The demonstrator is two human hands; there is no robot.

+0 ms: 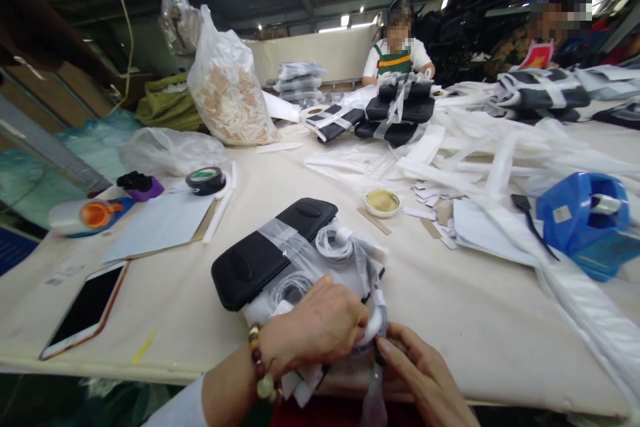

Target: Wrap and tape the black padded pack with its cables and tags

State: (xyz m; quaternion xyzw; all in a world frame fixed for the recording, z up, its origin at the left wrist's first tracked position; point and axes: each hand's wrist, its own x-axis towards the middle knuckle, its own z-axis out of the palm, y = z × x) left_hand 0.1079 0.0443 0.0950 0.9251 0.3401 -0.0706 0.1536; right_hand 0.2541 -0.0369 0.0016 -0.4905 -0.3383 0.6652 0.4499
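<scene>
At the lower centre of the frame, in the head view, a black bundle (250, 260) lies aslant on a pale surface (475, 340), a clear band across it and two coils of white cord (336, 243) along its right side.

The left hand (323, 320), a beaded bracelet (259, 363) at its wrist, reaches over the bundle's near end; its grip is curled closed on part of the bundle there. The right hand (420, 370), bottom centre-right, has thumb and fingers at the bundle's near right corner; I cannot tell whether its grip is pinching anything. A clear strip (375, 393) hangs between the hands.

At left are a phone (85, 310), white sheets (163, 227) and a black tape roll (206, 181). Right of centre sit a small dish (382, 203) and, at the right edge, a blue dispenser (583, 223). A filled plastic bag (233, 93) stands upper left. Behind a black stack (400, 110), top centre-right, is a person (395, 61); another person (515, 47) is at upper right.
</scene>
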